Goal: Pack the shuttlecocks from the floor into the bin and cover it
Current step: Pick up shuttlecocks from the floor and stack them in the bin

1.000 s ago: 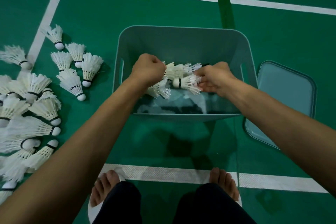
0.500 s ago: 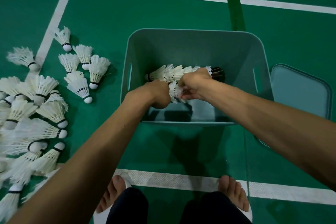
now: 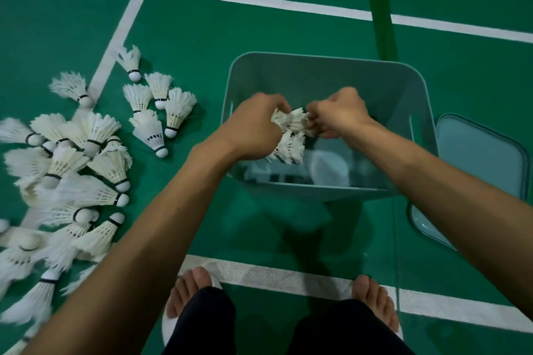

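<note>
Both hands are over the open bin (image 3: 323, 194), close together, each closed on the same bunch (image 3: 291, 135) of white shuttlecocks. The left hand (image 3: 255, 128) has its fingers curled tight round the bunch from the left side, knuckles up. The right hand (image 3: 341, 112) has its fingers bent in and pinches the feather ends from the right. The bunch hangs between and under the two hands, inside the bin's rim and above its bottom. It holds several shuttlecocks, but they overlap too much to count. Pale shapes on the bin's bottom are too blurred to name.

There is one bin, standing on the green floor (image 3: 288, 23), and one lid (image 3: 481, 158), lying flat on the floor just beside the bin's right wall.

The rest of the shuttlecocks (image 3: 72, 170) lie on the floor to the left, well apart from the bin. Five lie loosely nearest the bin, one lies alone on a white line further left, and below these is a heap of well over a dozen, overlapping, so the exact number cannot be told.

Two bare feet (image 3: 191, 294) in white slippers stand on a white line at the near edge.
</note>
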Tool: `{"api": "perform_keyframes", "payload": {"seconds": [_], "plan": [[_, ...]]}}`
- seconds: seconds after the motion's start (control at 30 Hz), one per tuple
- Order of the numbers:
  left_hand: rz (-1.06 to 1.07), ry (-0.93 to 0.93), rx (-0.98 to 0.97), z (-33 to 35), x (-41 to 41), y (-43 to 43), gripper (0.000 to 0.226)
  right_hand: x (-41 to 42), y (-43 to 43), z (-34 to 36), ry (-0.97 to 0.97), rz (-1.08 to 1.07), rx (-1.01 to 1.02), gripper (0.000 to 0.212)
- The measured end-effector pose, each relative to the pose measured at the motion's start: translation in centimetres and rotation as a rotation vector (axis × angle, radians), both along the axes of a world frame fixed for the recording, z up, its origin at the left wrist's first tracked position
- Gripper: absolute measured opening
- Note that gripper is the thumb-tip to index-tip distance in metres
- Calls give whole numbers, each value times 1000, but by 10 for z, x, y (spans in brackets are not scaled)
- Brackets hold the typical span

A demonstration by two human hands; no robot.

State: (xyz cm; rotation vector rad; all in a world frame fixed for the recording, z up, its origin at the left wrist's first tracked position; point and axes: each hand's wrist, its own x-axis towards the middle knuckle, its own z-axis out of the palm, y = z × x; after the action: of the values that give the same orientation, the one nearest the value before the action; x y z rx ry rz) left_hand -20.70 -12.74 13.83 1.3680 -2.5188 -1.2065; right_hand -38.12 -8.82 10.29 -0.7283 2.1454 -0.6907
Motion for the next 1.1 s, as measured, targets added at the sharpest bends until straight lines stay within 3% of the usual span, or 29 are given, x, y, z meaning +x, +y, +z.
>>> {"api": "perform_keyframes", "payload": {"seconds": [0.07, 0.17, 0.27, 0.37, 0.47, 0.57, 0.63, 0.7, 0.8, 0.9, 1.1], "plan": [[140, 203, -142, 15, 20, 8, 41, 12, 5, 23, -28, -6, -167, 19], [547, 353, -289, 13, 64, 12, 30, 46, 10, 53, -33, 52, -382, 21], [835, 235, -166, -21, 116, 0, 24, 91, 2, 71, -8, 245, -500, 20], [971, 27, 43, -58, 154, -13, 24, 144, -13, 75, 26, 467, -579, 16], [1003, -122, 87, -82, 168, -19, 53, 190, -31, 58, 110, 633, -502, 13], [936, -171, 63, -95, 172, -35, 74, 203, -63, 41, 205, 802, -235, 16], [929, -175, 59, -104, 171, -56, 81, 196, -94, 38, 252, 855, -71, 7], [934, -201, 47, -110, 167, -78, 75, 189, -123, 37, 310, 926, 80, 15], [945, -247, -36, -115, 157, -100, 57, 189, -157, 27, 355, 1067, 227, 9], [929, -306, -106, -120, 148, -109, 54, 197, -179, 17, 385, 1205, 314, 27], [832, -290, -163, -141, 150, -114, 45, 207, -200, -14, 292, 1127, 223, 36]]}}
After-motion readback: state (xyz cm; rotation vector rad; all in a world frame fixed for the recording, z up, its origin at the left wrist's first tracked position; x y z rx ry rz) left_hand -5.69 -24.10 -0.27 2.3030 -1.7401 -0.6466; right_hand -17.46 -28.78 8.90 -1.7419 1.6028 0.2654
